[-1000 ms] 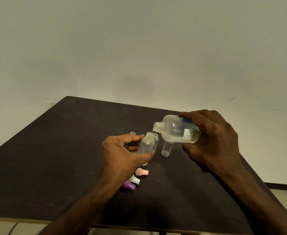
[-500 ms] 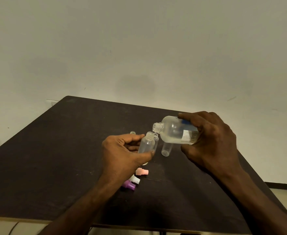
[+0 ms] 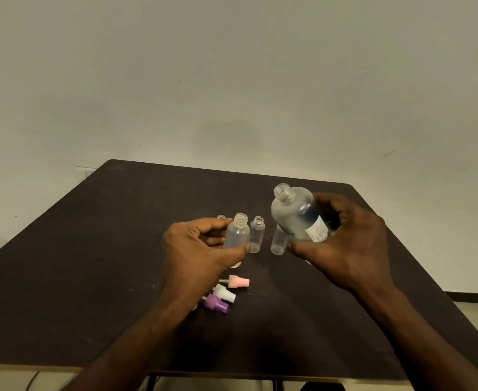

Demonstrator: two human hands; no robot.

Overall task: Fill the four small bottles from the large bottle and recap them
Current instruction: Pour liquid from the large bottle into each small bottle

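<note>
My left hand [image 3: 195, 249] grips a small clear uncapped bottle [image 3: 237, 234] upright above the dark table [image 3: 91, 263]. My right hand [image 3: 345, 244] holds the large frosted bottle [image 3: 297, 213], uncapped, label facing me, neck tilted up and to the left. Between my hands stand two more small open bottles [image 3: 257, 234] [image 3: 278, 241]. The rim of another small bottle [image 3: 221, 217] peeks out behind my left fingers. Pink [image 3: 238, 282], white [image 3: 224, 292] and purple [image 3: 216, 303] spray caps lie on the table under my left wrist.
The table's near edge [image 3: 232, 375] runs just below my forearms. A plain pale wall [image 3: 232, 94] stands behind the table's far edge. Floor shows past the table's right side [image 3: 475, 311].
My right hand has tipped the large bottle back from near horizontal over the small bottle's mouth to neck-up, and drawn it right. The left hand kept its small bottle still.
</note>
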